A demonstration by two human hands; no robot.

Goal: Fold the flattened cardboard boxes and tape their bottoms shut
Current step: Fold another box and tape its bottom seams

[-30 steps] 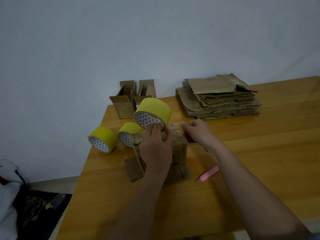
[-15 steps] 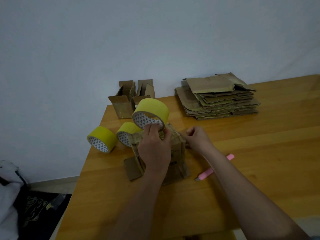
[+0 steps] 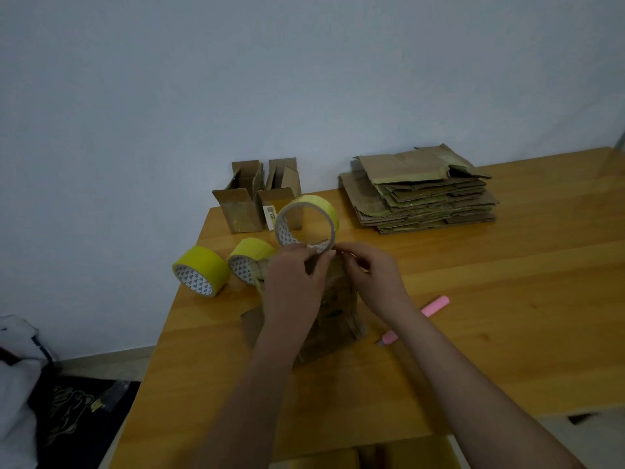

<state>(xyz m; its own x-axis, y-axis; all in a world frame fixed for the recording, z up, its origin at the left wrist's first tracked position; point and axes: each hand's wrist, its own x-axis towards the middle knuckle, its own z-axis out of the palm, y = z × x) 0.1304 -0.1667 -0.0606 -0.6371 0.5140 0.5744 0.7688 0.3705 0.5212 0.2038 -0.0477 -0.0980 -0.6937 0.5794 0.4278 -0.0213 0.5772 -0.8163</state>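
Left hand (image 3: pixel 294 286) grips the yellow tape roll (image 3: pixel 306 221) at its lower rim, holding it up on edge above the folded box (image 3: pixel 333 319). Right hand (image 3: pixel 368 275) pinches at the roll's rim just beside the left thumb, probably picking for the free tape end; can't tell whether any tape is lifted yet. The core looks torn and ragged right there.

The box stands on the table (image 3: pixel 473 316) under both hands, the end being worked facing up. Neither hand clearly pins it down; the left wrist hides that side.

Risks:
- Tape end splits or tears into a sliver while being picked, since that edge is already ragged.
- A hard pull off the roll tips or drags the box, which looks light and unrestrained. Flaps may spring open before the tape lands.
- Tape folds back on itself between the two hands, because they sit so close.
- Strip goes down skewed off the seam, which is mostly hidden by the hands.

Two spare rolls (image 3: pixel 201 275) lie just left of the box, one touching or nearly touching it; a shifting box could nudge it. Pink cutter (image 3: pixel 436 304) lies right of the right forearm, close enough to be swept by it. Two finished boxes (image 3: pixel 241 206) stand at the back edge and the flat stack (image 3: pixel 422 194) is further right, both well apart.
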